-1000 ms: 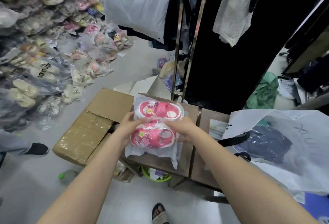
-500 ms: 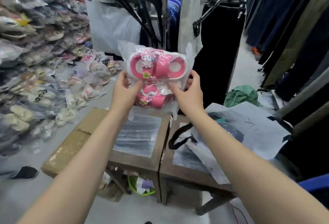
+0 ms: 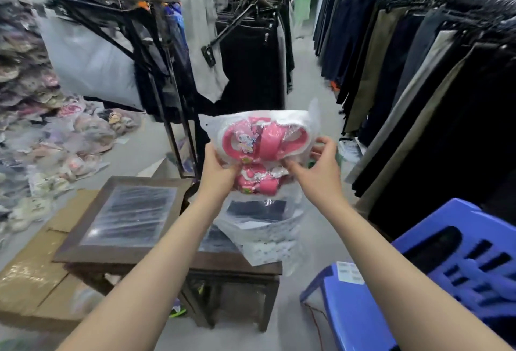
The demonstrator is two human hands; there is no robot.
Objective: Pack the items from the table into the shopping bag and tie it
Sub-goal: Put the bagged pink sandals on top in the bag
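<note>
Since half a second ago the packet of pink sandals has travelled to the right, off the line of the glass-topped wooden table and over the shopping bag, and a blue plastic chair has come into sight at the lower right. Both bare forearms reach forward from the bottom edge. Low on the left lies a flattened cardboard box, taped and shiny, beside the wooden table. A second table stands against that one's right side, and the white shopping bag rests on it with a dark folded garment showing inside. Above the bag the two hands are apart, one at each end of the packet. The left hand grips the left end with its fingers curled underneath. The right hand pinches the right end between thumb and fingers. The packet is clear plastic film around two pink sandals, one above the other; the upper one carries a small cartoon figure. It hangs in the air and touches neither bag nor table. Farther back on the left, bagged shoes are heaped on the floor. Behind the packet stands a metal clothes rack with a white bag and dark hangers. Rows of hanging trousers line the aisle on the right.
</note>
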